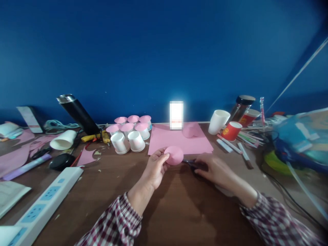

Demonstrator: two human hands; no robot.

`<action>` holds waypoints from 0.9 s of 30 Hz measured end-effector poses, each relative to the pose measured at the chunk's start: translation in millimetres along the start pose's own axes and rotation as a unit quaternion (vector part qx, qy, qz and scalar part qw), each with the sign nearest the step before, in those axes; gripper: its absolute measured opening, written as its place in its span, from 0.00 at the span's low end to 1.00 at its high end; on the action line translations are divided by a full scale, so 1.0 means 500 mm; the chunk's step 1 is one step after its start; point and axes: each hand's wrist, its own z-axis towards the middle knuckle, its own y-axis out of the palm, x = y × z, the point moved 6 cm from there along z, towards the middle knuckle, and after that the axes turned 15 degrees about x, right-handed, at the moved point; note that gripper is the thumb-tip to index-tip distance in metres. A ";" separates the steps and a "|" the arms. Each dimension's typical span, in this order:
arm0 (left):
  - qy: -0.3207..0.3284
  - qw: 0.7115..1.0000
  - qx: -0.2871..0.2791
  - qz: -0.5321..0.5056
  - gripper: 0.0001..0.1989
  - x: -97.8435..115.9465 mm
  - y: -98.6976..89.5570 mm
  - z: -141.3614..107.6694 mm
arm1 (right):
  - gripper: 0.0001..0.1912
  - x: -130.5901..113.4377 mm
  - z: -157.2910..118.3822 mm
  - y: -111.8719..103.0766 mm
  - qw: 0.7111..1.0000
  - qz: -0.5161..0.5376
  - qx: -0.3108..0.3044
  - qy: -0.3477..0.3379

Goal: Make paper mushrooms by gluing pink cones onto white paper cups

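My left hand point(157, 167) pinches a round pink paper disc point(174, 155) at its left edge, held above the brown table. Close to the disc's right edge is the tip of dark scissors point(190, 162), whose handles are in my right hand point(212, 167). Whether the blades touch the paper is too small to tell. Behind both hands lie pink paper sheets point(179, 138), with a rounded pink piece point(191, 131) on top. White paper cups point(120, 142) stand left of the sheets; several of those have pink discs point(127, 127) over their tops.
A white power strip point(55, 196), a black bottle point(80, 114), a tipped cup point(63, 140) and pink scraps point(87, 156) are at left. At right are a white cup point(218, 122), a red cup point(232, 131), sticks point(248, 139) and a blue bag point(302, 136). A blue wall point(153, 61) rises behind.
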 end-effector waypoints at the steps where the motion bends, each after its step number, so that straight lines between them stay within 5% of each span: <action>1: 0.000 1.000 -0.005 -0.001 0.15 -0.002 0.001 -0.001 | 0.09 -0.007 0.000 -0.003 1.000 -0.005 0.006 -0.015; 6: -0.012 0.999 -0.028 0.011 0.17 -0.022 0.008 -0.005 | 0.14 -0.024 0.002 0.001 0.990 0.134 0.038 0.033; 11: -0.032 0.999 -0.022 0.025 0.20 -0.046 0.015 -0.014 | 0.16 -0.036 -0.005 0.036 0.932 0.350 0.012 0.097; 17: -0.038 0.999 -0.027 0.028 0.22 -0.058 0.020 -0.024 | 0.14 -0.023 -0.015 0.054 0.898 0.397 -0.011 0.189; 27: -0.020 0.998 -0.024 0.046 0.17 -0.059 0.012 -0.017 | 0.14 -0.012 -0.009 0.049 0.875 0.434 0.012 0.216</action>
